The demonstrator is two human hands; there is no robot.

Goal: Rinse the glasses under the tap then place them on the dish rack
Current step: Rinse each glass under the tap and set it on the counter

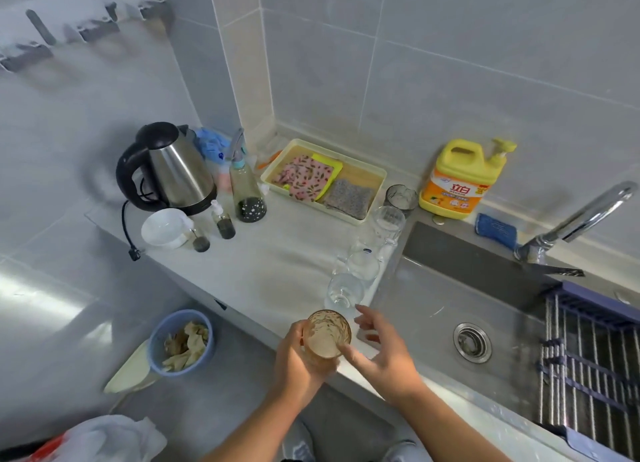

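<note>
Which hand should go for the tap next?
Right, probably. The right hand is open, grips nothing, and sits on the sink side, nearer the tap. The left hand grips the amber glass at the counter edge.

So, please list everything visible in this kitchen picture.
amber ribbed glass tumbler: one, amber, held at the counter's front edge
clear drinking glasses: at least four, clear, in a row on counter beside steel sink
steel electric kettle: one, silver and black, counter's far left
yellow detergent bottle: one, yellow, behind sink
pale yellow tray: one, holds cloths, counter's back
chrome tap: one, silver, behind sink, right
blue-framed wire dish rack: one, over sink's right end
blue waste bin: one, below counter
left hand: one, grips tumbler
right hand: one, open, beside tumbler
</note>
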